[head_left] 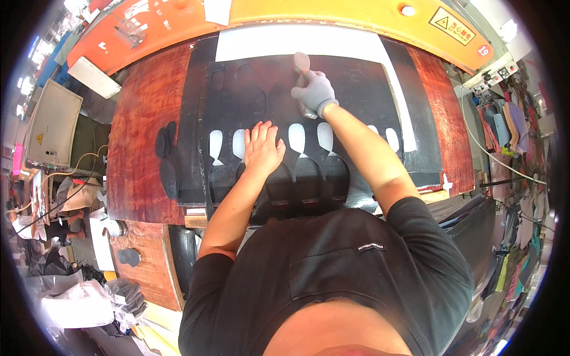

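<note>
A black sheet (pixel 356 89) lies over a white board (pixel 297 40) on the table. Along its near part runs a row of sole-shaped cut-outs (pixel 297 139) with white showing through them. My left hand (pixel 262 148), bare, presses flat on the sheet, partly over one of these cut-outs. Farther off, my right hand (pixel 316 94), in a grey glove, is closed around what looks like a sole-shaped cutting die (pixel 301 62). The die's rounded, pinkish-grey end sticks out beyond the fingers; its middle is hidden by the glove, and a shiny part shows beneath.
An orange machine beam (pixel 368 13) with a warning label spans the far side. Dark sole-shaped pieces (pixel 169 172) lie on the reddish board (pixel 139 142) at left. Hanging coloured pieces (pixel 516 124) line the right, and plastic bags (pixel 80 302) sit at lower left.
</note>
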`<state>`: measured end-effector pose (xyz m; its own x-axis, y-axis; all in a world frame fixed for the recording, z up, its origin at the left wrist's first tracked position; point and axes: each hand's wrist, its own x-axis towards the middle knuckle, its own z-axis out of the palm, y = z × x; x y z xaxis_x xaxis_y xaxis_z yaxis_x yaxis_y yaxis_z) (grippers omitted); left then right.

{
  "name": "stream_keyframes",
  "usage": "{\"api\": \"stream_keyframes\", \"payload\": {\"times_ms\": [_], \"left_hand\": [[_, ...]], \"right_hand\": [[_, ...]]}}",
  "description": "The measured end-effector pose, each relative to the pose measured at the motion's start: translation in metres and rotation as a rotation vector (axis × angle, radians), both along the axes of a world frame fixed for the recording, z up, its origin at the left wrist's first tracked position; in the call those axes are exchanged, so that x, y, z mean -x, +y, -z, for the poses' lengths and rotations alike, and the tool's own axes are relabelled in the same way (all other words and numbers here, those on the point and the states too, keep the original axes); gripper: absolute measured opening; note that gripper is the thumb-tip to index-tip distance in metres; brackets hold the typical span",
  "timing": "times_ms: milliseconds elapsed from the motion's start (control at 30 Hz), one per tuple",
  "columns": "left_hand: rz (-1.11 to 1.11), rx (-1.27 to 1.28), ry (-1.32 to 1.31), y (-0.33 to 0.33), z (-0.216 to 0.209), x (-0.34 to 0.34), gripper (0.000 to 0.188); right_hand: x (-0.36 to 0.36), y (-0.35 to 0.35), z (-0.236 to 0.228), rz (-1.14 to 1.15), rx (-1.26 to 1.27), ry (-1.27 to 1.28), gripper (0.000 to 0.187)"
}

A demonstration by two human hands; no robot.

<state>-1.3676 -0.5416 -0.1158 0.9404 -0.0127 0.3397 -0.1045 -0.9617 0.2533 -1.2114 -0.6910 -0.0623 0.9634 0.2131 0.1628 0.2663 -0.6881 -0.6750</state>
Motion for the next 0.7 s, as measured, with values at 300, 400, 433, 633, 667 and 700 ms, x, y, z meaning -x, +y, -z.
{"api": "stream_keyframes", "payload": {"times_ms": [300, 400, 433, 633, 667, 700], "left_hand": [[-0.001, 0.008, 0.009, 0.002, -0.004, -0.006, 0.038], [-0.004, 0.008, 0.014, 0.002, -0.003, -0.008, 0.038], [0.001, 0.009, 0.009, 0.003, -0.002, -0.008, 0.037], [0.020, 0.014, -0.012, 0.004, -0.005, -0.012, 0.036], [0.010, 0.018, 0.026, 0.003, -0.007, -0.012, 0.036], [0.042, 0.025, -0.055, 0.004, -0.011, -0.012, 0.034]], "right_hand": [[0.006, 0.012, 0.000, 0.016, 0.363, 0.032, 0.071], [0.005, 0.013, 0.004, 0.026, 0.357, 0.036, 0.071], [0.003, 0.012, 0.005, 0.028, 0.354, 0.035, 0.070], [-0.018, -0.018, 0.017, -0.093, -0.017, 0.051, 0.067], [-0.021, -0.029, 0.019, -0.086, -0.100, 0.074, 0.070], [-0.022, -0.045, 0.022, -0.088, -0.113, 0.043, 0.073]]}}
